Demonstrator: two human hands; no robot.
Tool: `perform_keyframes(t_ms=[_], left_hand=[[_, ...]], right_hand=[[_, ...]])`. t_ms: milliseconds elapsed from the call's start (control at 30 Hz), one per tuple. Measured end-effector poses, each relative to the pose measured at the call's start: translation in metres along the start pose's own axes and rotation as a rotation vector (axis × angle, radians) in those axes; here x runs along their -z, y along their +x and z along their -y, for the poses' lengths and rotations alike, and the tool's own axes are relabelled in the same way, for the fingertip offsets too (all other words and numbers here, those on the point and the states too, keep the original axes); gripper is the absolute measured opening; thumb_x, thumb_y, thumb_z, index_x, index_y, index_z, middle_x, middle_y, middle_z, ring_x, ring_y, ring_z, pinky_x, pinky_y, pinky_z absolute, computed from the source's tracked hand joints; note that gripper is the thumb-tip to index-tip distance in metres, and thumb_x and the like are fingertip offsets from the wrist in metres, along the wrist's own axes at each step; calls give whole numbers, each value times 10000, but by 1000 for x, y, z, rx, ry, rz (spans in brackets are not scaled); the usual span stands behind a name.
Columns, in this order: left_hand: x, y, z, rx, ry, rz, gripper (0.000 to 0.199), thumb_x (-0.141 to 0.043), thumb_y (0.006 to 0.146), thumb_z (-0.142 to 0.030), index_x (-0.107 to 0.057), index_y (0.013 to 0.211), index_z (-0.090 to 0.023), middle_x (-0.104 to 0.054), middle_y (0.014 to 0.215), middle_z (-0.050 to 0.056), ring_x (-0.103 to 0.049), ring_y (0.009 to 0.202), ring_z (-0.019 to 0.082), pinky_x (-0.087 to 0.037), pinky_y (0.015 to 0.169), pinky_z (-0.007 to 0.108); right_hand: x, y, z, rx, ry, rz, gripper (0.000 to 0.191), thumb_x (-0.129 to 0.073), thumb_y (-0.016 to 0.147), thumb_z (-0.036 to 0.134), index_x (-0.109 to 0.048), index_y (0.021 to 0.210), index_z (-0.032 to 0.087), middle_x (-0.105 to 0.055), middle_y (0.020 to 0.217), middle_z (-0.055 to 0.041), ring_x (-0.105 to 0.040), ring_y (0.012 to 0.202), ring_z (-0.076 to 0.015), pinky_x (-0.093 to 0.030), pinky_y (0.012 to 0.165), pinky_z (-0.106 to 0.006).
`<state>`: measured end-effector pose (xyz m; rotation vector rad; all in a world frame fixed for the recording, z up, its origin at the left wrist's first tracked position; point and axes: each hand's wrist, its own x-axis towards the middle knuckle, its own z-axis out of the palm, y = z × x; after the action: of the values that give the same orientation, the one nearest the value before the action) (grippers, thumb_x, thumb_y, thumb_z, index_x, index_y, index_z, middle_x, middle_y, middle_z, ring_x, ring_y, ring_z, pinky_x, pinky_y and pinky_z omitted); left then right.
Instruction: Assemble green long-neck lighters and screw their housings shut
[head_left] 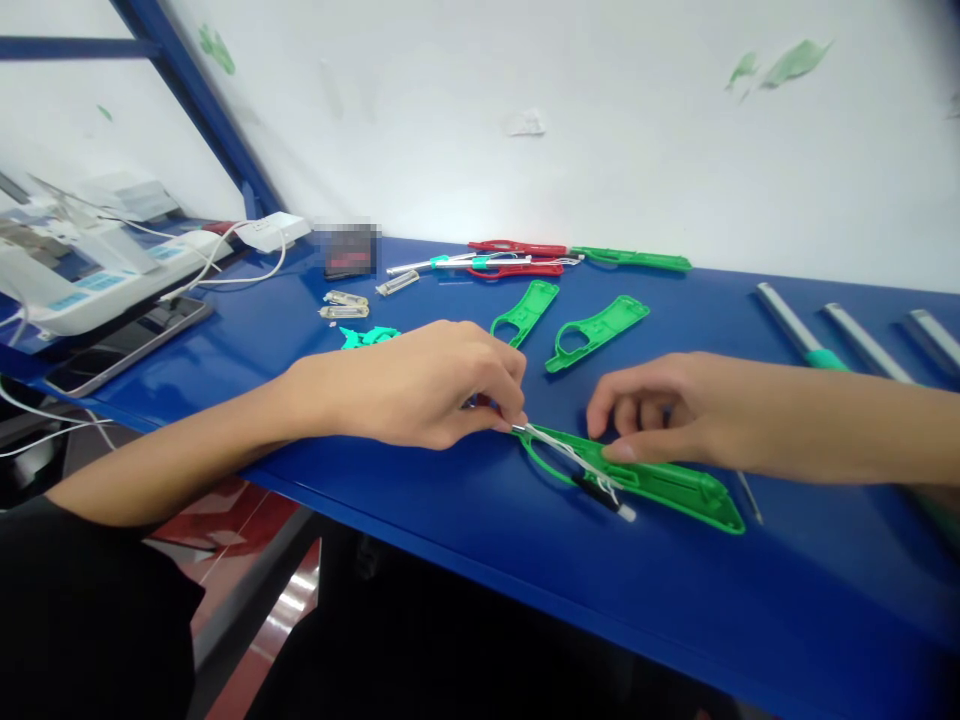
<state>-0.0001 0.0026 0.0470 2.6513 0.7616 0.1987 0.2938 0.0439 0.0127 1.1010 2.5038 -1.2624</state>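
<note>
My left hand [457, 385] pinches the end of a thin metal rod [519, 428], mostly hidden by the fingers. White wires [566, 450] run from it across a long green plastic shell [686, 490] lying on the blue table. A small black part with a white tip [600, 495] hangs at the wires' end, by the shell's front edge. My right hand [660, 410] rests over the shell, its thumb at the inner face, the fingers curled but apart from the thumb, with nothing visible between them.
Two green shell pieces [600, 332] lie behind the hands. Farther back are red parts [517, 247] and silver rods [420, 266]. Metal tubes [866, 340] lie at the right. A phone [127, 345], a white power strip [135, 280] and cables occupy the left; teal scraps [367, 337] lie nearer.
</note>
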Motion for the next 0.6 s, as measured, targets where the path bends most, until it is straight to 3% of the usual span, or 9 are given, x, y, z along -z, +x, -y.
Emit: perform_keyframes(t_ms=[167,600], left_hand=[[2,-2,1,-16,17,32,254,-681,928,10,-839,943,-188,-747,968,41,-693,838,161,-507,736,261],[2,-3,3,-31,-4,53,212,-685,969,-59,-842,1059,-168,-764,983,34,-696,828,140,-518,725,240]], right_hand=[[1,-2,2,-12,9,7,213,-779,908,545,-739,1017,367,-653,738,47,-541,620,-146,-385,493,-264],[0,-3,1,-6,15,29,370,-677,937,697,-713,1032,341,-622,726,27,-511,599,-144,-388,470,-248]])
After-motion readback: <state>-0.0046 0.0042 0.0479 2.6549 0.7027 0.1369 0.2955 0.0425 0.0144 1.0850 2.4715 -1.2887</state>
